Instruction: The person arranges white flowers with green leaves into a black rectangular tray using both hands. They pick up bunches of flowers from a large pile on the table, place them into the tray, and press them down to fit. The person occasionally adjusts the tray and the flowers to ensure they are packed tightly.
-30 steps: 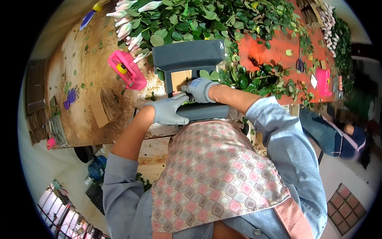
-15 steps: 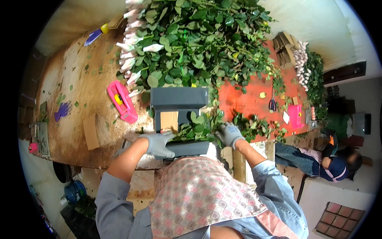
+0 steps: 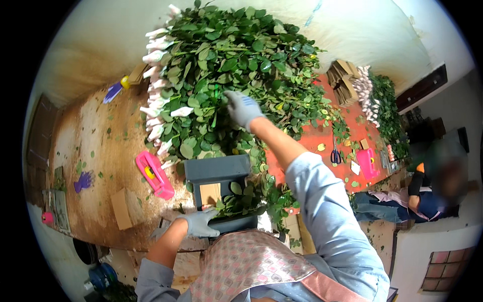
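Note:
My left hand [image 3: 201,223], in a grey glove, lies at the left end of a dark grey bunching stand [image 3: 216,170]. Its thumb and fingers are spread apart beside a small leafy bunch [image 3: 239,204] in the stand. A piece of brown cardboard [image 3: 210,194] shows inside the stand. My right hand [image 3: 244,109], gloved the same way, is stretched out over a large pile of leafy stems [image 3: 236,60], fingers pointing left and apart. I see nothing held in it; the fingertips are close to the leaves. Pale wrapped flower heads [image 3: 156,85] line the pile's left side.
A pink tape dispenser [image 3: 155,175] and a cardboard piece [image 3: 121,208] lie left of the stand. Purple gloves [image 3: 84,181] are farther left. On the red surface [image 3: 307,151] are scissors [image 3: 335,155] and another pink dispenser [image 3: 368,163]. A person [image 3: 420,199] stands at the right.
My right hand has left the stems at the stand's right end and reached forward over the leafy pile. My left hand stays at the stand. The whole view has shifted.

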Available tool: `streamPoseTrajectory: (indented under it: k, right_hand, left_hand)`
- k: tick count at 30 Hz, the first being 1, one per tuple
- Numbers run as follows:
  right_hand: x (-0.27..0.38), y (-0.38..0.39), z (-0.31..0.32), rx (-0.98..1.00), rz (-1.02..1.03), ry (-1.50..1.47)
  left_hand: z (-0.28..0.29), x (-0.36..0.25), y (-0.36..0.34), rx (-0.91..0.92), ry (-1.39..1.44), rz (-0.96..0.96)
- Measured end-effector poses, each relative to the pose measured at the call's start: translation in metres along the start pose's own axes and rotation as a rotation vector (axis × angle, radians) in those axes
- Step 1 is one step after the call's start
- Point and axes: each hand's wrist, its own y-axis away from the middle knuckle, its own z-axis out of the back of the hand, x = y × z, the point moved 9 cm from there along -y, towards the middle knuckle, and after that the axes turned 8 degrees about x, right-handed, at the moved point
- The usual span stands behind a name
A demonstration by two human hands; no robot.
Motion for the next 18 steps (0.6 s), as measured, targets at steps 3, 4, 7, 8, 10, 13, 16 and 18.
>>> streamPoseTrajectory:
  k: [3, 4, 7, 8, 10, 13, 16, 18]
  right_hand:
    - [-0.032, -0.021, -0.052, 0.135, -0.174, 0.204]
    - [-0.030, -0.019, -0.066, 0.212, -0.177, 0.263]
    - [-0.014, 0.004, -0.079, 0.320, -0.124, 0.413]
    - [-0.010, 0.013, -0.074, 0.341, -0.099, 0.461]
    - [0.000, 0.026, -0.058, 0.347, -0.005, 0.541]
    - [0.019, 0.044, -0.007, 0.190, 0.084, 0.643]
    - [0.065, 0.057, 0.070, -0.107, 0.230, 0.706]
    - [0.107, 0.075, 0.110, -0.168, 0.360, 0.738]
  left_hand:
    - [0.000, 0.000, 0.000, 0.008, 0.043, 0.023]
    - [-0.001, 0.002, 0.001, 0.010, 0.045, 0.021]
    - [-0.004, 0.006, 0.000, 0.001, 0.048, 0.009]
    - [-0.006, 0.005, -0.002, -0.003, 0.052, 0.001]
    - [-0.004, 0.006, -0.003, -0.007, 0.002, 0.007]
    - [-0.003, 0.003, -0.004, 0.012, -0.027, 0.019]
    - [0.002, -0.005, 0.005, 0.062, 0.013, 0.065]
    - [-0.001, 0.000, 0.003, 0.079, 0.029, 0.081]
